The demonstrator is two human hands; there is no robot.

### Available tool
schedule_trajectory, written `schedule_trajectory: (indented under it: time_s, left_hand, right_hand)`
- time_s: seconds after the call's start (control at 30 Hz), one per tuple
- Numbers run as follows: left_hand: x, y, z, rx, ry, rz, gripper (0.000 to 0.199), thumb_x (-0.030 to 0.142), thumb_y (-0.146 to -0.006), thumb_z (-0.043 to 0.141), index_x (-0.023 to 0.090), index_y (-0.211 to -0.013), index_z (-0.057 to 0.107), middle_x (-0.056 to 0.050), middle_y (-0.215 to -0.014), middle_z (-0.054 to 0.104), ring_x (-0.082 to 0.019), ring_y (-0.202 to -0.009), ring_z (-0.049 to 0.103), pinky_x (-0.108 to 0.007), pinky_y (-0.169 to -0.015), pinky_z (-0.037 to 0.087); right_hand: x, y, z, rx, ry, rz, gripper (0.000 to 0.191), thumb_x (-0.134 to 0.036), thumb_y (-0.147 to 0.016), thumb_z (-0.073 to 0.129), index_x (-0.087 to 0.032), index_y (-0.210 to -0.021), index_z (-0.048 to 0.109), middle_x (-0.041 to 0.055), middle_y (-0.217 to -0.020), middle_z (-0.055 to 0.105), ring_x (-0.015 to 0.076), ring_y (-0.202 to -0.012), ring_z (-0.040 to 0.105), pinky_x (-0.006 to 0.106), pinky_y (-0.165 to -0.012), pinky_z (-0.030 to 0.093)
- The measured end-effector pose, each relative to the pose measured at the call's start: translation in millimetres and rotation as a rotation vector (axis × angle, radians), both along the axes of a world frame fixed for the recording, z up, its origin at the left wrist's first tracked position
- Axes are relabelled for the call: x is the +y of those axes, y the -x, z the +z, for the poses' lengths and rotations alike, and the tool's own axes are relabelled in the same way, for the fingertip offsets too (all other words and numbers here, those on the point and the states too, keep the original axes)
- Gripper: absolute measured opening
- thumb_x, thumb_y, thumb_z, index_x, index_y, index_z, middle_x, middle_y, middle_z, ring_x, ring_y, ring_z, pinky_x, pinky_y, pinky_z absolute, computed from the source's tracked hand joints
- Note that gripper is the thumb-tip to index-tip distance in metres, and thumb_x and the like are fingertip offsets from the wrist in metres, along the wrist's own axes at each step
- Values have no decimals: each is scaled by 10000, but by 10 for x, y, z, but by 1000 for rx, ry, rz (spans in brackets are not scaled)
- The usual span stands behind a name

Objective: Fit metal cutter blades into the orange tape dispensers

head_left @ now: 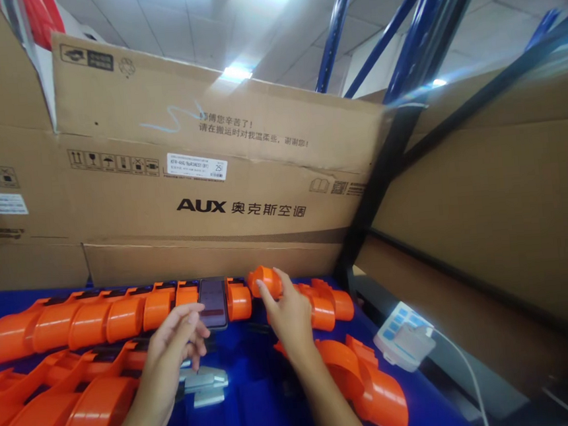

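My right hand point(290, 312) reaches forward with its thumb and fingers closed round an orange plastic part point(266, 281), rounded and hollow-looking, at the back of the blue work surface point(251, 401). My left hand point(178, 338) is held palm inward with loosely bent fingers apart and nothing visible in them. Just beyond its fingertips stands a phone point(213, 302) amid a row of similar orange parts point(124, 316). Below the left hand lie silvery metal pieces point(207, 382), partly covered by it. More orange parts point(98, 418) overlap at the near left.
Further orange parts point(374, 391) lie at the right, beside my right forearm. A white power strip point(399, 339) with a plugged-in charger and cable sits at the right edge. Large cardboard panels point(251, 176) wall off the back, and a dark rack post point(376, 185) slants up on the right.
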State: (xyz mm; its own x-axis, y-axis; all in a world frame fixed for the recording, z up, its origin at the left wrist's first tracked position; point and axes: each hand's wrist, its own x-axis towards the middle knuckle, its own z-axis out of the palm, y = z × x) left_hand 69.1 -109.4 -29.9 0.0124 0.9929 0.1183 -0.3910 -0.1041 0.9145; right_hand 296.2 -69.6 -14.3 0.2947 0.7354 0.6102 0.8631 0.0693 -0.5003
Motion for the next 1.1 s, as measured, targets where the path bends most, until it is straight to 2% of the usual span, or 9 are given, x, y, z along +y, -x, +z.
schedule_trajectory:
  time_s: [0.13, 0.3, 0.57, 0.7, 0.83, 0.9, 0.93, 1.03, 1.1]
  left_hand:
    - [-9, 0, -22, 70, -33, -46, 301, 463, -909, 685, 208, -1068, 672, -6, -770, 674, -140, -598, 602, -223, -471, 449]
    - [-18, -9, -23, 111, -70, -75, 280, 450, -929, 655, 207, -1067, 671, -7, -754, 663, -140, -594, 597, -226, -483, 436]
    - [-43, -54, -22, 195, -144, -94, 250, 435, -926, 661, 219, -1052, 681, -7, -759, 659, -148, -612, 594, -237, -513, 435]
    - [-174, -5, 112, 307, -235, -81, 214, 416, -933, 656, 229, -1021, 709, -34, -802, 692, -199, -737, 657, -297, -650, 513]
    - [-386, 351, 381, 698, -487, -67, 222, 332, -943, 633, 305, -1134, 743, -63, -965, 770, -258, -876, 697, -390, -808, 546]
    - [-481, 652, 507, 889, -650, -72, 299, 308, -852, 733, 346, -1145, 777, -72, -1035, 793, -306, -946, 718, -451, -892, 546]
    - [-518, 817, 559, 935, -683, -16, 294, 324, -807, 774, 359, -1097, 798, -70, -1009, 802, -321, -934, 727, -469, -904, 546]
    - [-576, 1294, 673, 766, -533, 339, 299, 462, -847, 663, 368, -1107, 776, -88, -936, 785, -348, -957, 721, -466, -806, 584]
    - [-574, 1527, 726, 731, -429, 412, 405, 544, -880, 557, 376, -1207, 729, -95, -945, 782, -367, -997, 703, -472, -778, 580]
  right_hand:
    - [39, 31, -29, -126, 11, -19, 489, -533, -1001, 510, -176, -1308, 644, 123, -916, 796, 315, -829, 752, 344, -714, 496]
    - [74, 27, -78, -144, -9, 4, 449, -496, -991, 536, -165, -1275, 641, 164, -1097, 755, 325, -978, 721, 369, -800, 515]
    - [86, -5, -123, -130, -73, 94, 384, -468, -981, 526, -154, -1129, 690, 168, -1058, 721, 324, -979, 686, 420, -860, 527]
    - [13, -16, -86, -106, -127, 142, 363, -441, -1000, 503, -155, -1122, 690, 149, -1052, 717, 281, -903, 686, 400, -849, 527]
    - [-51, -22, -53, -114, -190, 227, 323, -421, -998, 523, -170, -1092, 704, 117, -966, 713, 248, -774, 661, 377, -770, 516]
    - [-71, -8, -35, -105, -200, 265, 305, -412, -1001, 524, -179, -1065, 709, 106, -946, 712, 242, -759, 652, 368, -751, 506]
    - [-80, 3, -24, -96, -203, 279, 296, -408, -1003, 525, -183, -1048, 712, 101, -943, 714, 239, -759, 651, 363, -749, 501]
    - [-111, 41, 20, -63, -224, 300, 278, -400, -1009, 531, -195, -985, 717, 86, -930, 718, 228, -762, 646, 348, -744, 489]
    - [-131, 56, 45, -38, -241, 302, 279, -397, -1013, 534, -196, -942, 714, 76, -905, 717, 219, -750, 640, 338, -734, 481]
